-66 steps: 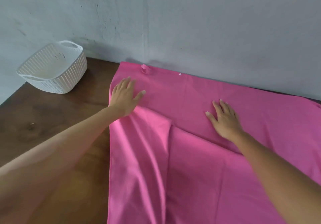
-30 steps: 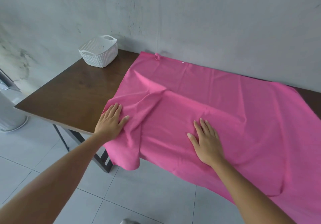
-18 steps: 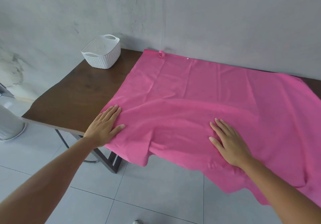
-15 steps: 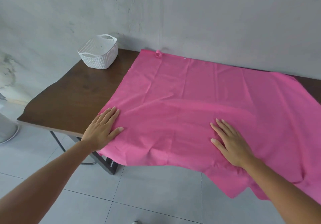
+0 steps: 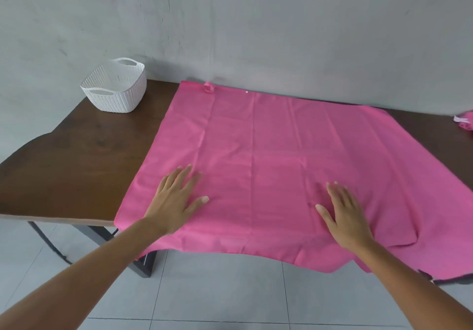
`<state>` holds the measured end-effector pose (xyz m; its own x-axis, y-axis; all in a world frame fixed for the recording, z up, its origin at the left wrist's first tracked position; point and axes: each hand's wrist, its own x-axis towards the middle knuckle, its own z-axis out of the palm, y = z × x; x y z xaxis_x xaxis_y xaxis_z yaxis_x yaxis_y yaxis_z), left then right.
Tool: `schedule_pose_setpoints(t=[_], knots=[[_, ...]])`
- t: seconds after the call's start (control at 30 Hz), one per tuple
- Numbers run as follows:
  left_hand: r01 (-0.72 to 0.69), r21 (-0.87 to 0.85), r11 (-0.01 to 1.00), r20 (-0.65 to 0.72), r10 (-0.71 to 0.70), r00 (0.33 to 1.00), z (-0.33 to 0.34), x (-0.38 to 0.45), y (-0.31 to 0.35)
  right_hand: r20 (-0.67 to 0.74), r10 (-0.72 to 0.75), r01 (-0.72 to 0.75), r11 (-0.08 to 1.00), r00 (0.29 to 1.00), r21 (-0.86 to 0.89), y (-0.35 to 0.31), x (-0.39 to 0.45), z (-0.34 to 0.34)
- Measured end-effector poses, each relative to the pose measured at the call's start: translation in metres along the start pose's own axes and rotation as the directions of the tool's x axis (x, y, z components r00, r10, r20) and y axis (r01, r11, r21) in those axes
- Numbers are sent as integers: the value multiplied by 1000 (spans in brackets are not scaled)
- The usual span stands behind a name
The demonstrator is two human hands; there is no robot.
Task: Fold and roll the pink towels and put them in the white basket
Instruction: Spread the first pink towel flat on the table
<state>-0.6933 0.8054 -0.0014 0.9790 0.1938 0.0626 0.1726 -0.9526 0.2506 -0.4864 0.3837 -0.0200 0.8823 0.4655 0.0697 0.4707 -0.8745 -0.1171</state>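
Dark wood worktop (image 5: 76,165) vs grey wall (image 5: 281,27), tiled floor (image 5: 217,291) at 6. Pink towel (image 5: 268,150) spread flat, near edge overhanging. White basket (image 5: 116,86) at 10. Left grip (image 5: 176,199) & right grip (image 5: 345,214) wide, palms flat on towel.

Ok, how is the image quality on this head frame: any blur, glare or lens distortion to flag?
Head view: soft, even light, no glare; faint shadows under the left hand and right hand on the pink towel. Wide-angle bending curves the table edge and leans the white basket. Forearms at the bottom corners look soft; the towel surface is slightly smeared.
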Motion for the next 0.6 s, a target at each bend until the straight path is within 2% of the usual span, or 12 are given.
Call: schedule_pose_setpoints(t=[0.17, 0.4, 0.6], knots=[[-119, -94, 988, 42, 123, 992, 12, 31, 60, -51, 105, -99, 989, 993, 107, -2, -25, -4], [-245, -170, 954, 104, 265, 959, 34, 60, 167, -69, 139, -130, 984, 988, 126, 23, -59, -17], [-250, -201, 947, 116, 276, 954, 66, 79, 252, -87, 166, -154, 979, 982, 130, 83, -72, -29]])
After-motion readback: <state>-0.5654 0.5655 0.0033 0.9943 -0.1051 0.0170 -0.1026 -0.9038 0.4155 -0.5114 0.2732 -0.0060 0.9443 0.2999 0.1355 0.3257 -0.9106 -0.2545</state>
